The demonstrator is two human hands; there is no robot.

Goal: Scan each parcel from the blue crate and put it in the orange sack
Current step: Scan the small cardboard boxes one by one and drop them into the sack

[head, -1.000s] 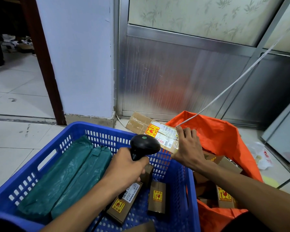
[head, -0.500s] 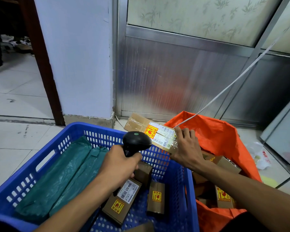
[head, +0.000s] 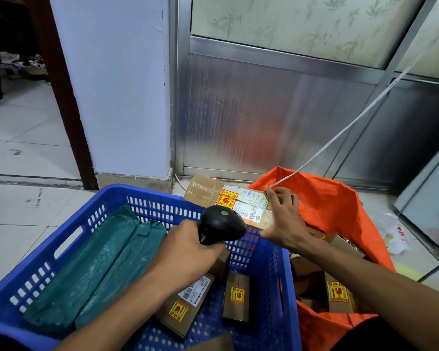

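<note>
My right hand grips a long cardboard parcel by its right end, holding it flat above the far rim of the blue crate, label facing up. My left hand is closed on a black barcode scanner whose head points at the parcel's label from just below it. Inside the crate lie two green wrapped parcels on the left and small brown boxes with yellow stickers on the right. The orange sack stands open right of the crate with several brown boxes in it.
A white cable runs from the sack's rim up to the right. A metal panelled wall and a white pillar stand behind. A crumpled white plastic bag lies on the tiled floor at the right. A doorway opens at the far left.
The scanner has shifted a little left and down, then settled under the label. The parcel in my right hand has tilted slightly flatter and stayed over the crate's far rim.
</note>
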